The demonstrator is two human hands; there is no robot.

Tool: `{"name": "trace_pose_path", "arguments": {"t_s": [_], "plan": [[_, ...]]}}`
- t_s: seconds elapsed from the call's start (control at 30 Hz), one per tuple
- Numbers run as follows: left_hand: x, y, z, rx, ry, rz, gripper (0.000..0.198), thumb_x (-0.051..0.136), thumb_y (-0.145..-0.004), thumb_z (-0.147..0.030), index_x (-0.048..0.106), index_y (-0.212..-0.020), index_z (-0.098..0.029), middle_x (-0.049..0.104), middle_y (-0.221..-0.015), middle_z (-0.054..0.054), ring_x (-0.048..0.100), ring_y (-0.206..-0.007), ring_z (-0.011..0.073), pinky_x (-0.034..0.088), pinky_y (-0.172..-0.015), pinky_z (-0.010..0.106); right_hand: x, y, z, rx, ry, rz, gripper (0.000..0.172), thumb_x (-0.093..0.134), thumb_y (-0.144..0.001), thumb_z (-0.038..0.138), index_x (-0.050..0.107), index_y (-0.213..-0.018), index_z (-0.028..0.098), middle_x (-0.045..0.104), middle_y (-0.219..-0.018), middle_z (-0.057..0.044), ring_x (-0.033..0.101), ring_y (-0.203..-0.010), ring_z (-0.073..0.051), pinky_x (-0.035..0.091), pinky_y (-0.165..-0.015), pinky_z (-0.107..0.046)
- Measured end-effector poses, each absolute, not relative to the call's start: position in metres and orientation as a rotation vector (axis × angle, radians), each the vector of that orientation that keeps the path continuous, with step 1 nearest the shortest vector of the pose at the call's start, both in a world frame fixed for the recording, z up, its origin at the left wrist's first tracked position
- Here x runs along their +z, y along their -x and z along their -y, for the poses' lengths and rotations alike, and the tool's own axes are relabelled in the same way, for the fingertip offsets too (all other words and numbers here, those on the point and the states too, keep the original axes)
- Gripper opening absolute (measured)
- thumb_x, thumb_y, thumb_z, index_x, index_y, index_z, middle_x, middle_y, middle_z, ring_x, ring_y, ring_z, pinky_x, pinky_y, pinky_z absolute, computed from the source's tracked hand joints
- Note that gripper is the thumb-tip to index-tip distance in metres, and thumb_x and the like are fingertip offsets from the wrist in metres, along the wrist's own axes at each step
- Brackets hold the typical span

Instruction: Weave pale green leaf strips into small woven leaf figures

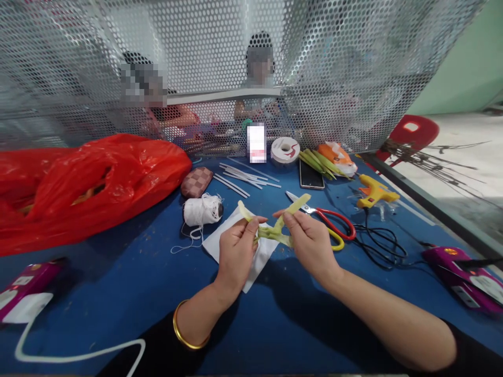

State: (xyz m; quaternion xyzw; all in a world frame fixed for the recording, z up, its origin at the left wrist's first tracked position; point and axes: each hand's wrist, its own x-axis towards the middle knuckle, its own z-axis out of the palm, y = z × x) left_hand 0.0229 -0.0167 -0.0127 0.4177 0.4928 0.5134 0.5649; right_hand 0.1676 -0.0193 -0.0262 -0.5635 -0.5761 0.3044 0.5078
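Observation:
Between my two hands stretches a pale green leaf strip (pixel 271 231), looking like a flat husk or blade, knotted or twisted in its middle. My left hand (pixel 236 250) pinches one side of it, thumb against fingers, with a pale end sticking up. The other side is gripped by my right hand (pixel 310 241), and a wider pale end rises past the thumb. Under the hands lies a white paper sheet (pixel 259 269). Close to my right hand are scissors (pixel 332 220) with red and yellow handles. A white thread spool (pixel 202 210) with loose thread stands left of the paper.
A red plastic bag (pixel 98 183) fills the left. White sticks (pixel 247 177), a checkered pouch (pixel 196 181), a ribbon roll (pixel 285 151), green leaf strips (pixel 318 163) on a phone (pixel 311 180), and a yellow glue gun (pixel 375 192) with its cord lie around. Purple power strips (pixel 463 277) flank the table.

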Motion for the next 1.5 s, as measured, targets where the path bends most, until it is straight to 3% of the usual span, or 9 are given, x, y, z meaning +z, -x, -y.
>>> {"name": "trace_pose_path", "arguments": {"t_s": [0.2,0.4,0.6,0.73,0.9,1.0,1.13,1.23,1.5], "plan": [[-0.013,-0.024,0.02,1.271,-1.02,-1.215,0.034,0.068,-0.081,-0.046,0.071,-0.076,-0.013,0.031,-0.046,-0.009,0.027,-0.04,0.004,0.018,-0.04,0.018,-0.021,-0.166,0.019,0.707,1.307,1.333,0.034,0.05,-0.092,0.039,0.07,-0.076,0.017,0.059,-0.064,-0.001,0.054,-0.063,-0.015,0.042,-0.059,-0.025],[-0.016,-0.02,0.017,1.258,-1.137,-1.278,0.036,0.063,-0.084,-0.049,0.072,-0.078,-0.015,0.034,-0.047,-0.008,0.027,-0.041,0.0052,0.02,-0.04,0.019,-0.019,-0.169,0.014,1.067,1.215,1.264,0.035,0.071,-0.075,0.05,0.059,-0.07,0.018,0.041,-0.053,0.006,0.033,-0.049,-0.009,0.028,-0.045,-0.024],[-0.017,-0.014,0.014,1.292,-1.224,-1.3,0.031,0.062,-0.086,-0.046,0.072,-0.079,-0.017,0.039,-0.048,-0.007,0.028,-0.043,0.0065,0.023,-0.041,0.02,-0.015,-0.171,0.013,1.111,1.187,1.247,0.034,0.076,-0.069,0.049,0.063,-0.072,0.017,0.029,-0.048,0.01,0.023,-0.047,-0.007,0.02,-0.044,-0.023],[-0.013,-0.013,0.015,1.271,-1.209,-1.312,0.029,0.063,-0.086,-0.044,0.073,-0.079,-0.018,0.043,-0.049,-0.006,0.031,-0.042,0.0068,0.023,-0.04,0.02,-0.015,-0.173,0.012,1.09,1.185,1.254,0.029,0.077,-0.069,0.043,0.067,-0.075,0.017,0.028,-0.049,0.01,0.022,-0.048,-0.007,0.019,-0.045,-0.024],[-0.006,-0.012,0.013,1.171,-1.124,-1.242,0.033,0.063,-0.085,-0.047,0.071,-0.078,-0.015,0.037,-0.043,-0.008,0.029,-0.038,0.005,0.021,-0.039,0.019,-0.011,-0.174,0.011,1.215,1.115,1.322,0.028,0.074,-0.072,0.045,0.065,-0.074,0.018,0.036,-0.05,0.009,0.031,-0.047,-0.008,0.025,-0.046,-0.024],[-0.003,-0.01,0.009,1.044,-1.139,-1.127,0.041,0.063,-0.084,-0.054,0.071,-0.084,-0.013,0.049,-0.044,-0.004,0.039,-0.039,0.0063,0.03,-0.042,0.018,-0.007,-0.175,0.011,1.313,1.123,1.377,0.03,0.07,-0.076,0.047,0.06,-0.072,0.019,0.041,-0.05,0.009,0.034,-0.042,-0.007,0.026,-0.042,-0.023],[-0.001,-0.008,0.006,0.801,-1.126,-0.976,0.045,0.081,-0.067,-0.046,0.069,-0.092,-0.012,0.067,-0.062,0.003,0.058,-0.051,0.0118,0.045,-0.049,0.022,-0.01,-0.175,0.012,1.277,1.142,1.407,0.026,0.069,-0.079,0.04,0.054,-0.074,0.019,0.046,-0.053,0.009,0.038,-0.045,-0.007,0.03,-0.044,-0.022],[-0.001,-0.009,0.006,0.778,-1.119,-0.984,0.037,0.084,-0.065,-0.036,0.065,-0.086,-0.013,0.065,-0.061,-0.001,0.055,-0.047,0.009,0.044,-0.047,0.021,-0.014,-0.175,0.011,1.298,1.128,1.436,0.022,0.063,-0.084,0.038,0.051,-0.081,0.02,0.049,-0.059,0.008,0.041,-0.049,-0.008,0.031,-0.047,-0.022],[0.001,-0.003,0.005,0.726,-1.147,-0.961,0.023,0.077,-0.07,-0.03,0.058,-0.07,-0.016,0.054,-0.045,-0.006,0.045,-0.038,0.0057,0.035,-0.041,0.018,-0.006,-0.179,0.011,1.344,1.12,1.472,0.02,0.059,-0.085,0.037,0.054,-0.092,0.019,0.037,-0.051,0.011,0.032,-0.044,-0.007,0.026,-0.044,-0.022]]}}
